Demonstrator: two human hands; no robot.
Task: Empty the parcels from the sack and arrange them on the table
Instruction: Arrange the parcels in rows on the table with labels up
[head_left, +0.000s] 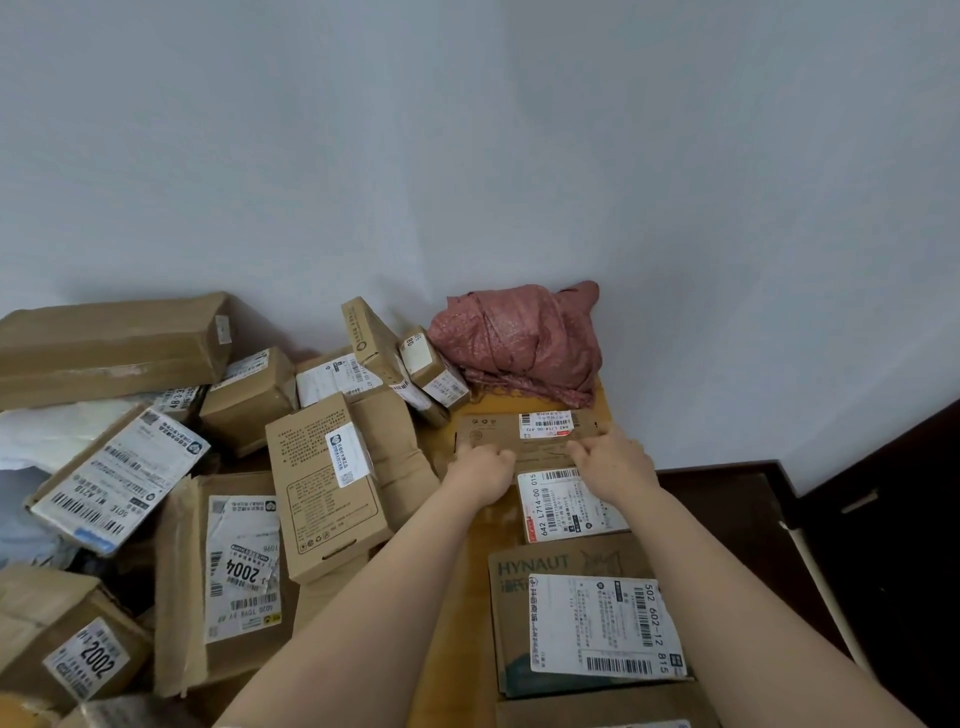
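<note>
A flat brown parcel (498, 434) with a white label lies on the wooden table (457, 613) near the far right corner. My left hand (480, 470) grips its near left edge and my right hand (613, 460) grips its near right edge, fingers curled over the cardboard. Just in front of it lies a parcel with a "642" label (569, 504), then a HYNAUT box (587, 623), forming a row along the right side. A heap of several brown parcels (327, 478) covers the left half. The sack is not clearly visible; white plastic (57, 431) shows at the far left.
A crumpled pink cloth (524, 340) sits in the back corner against the white wall. A long box (109, 345) lies at the back left. Dark floor (727, 499) and a dark cabinet (893, 519) lie beyond the table's right edge.
</note>
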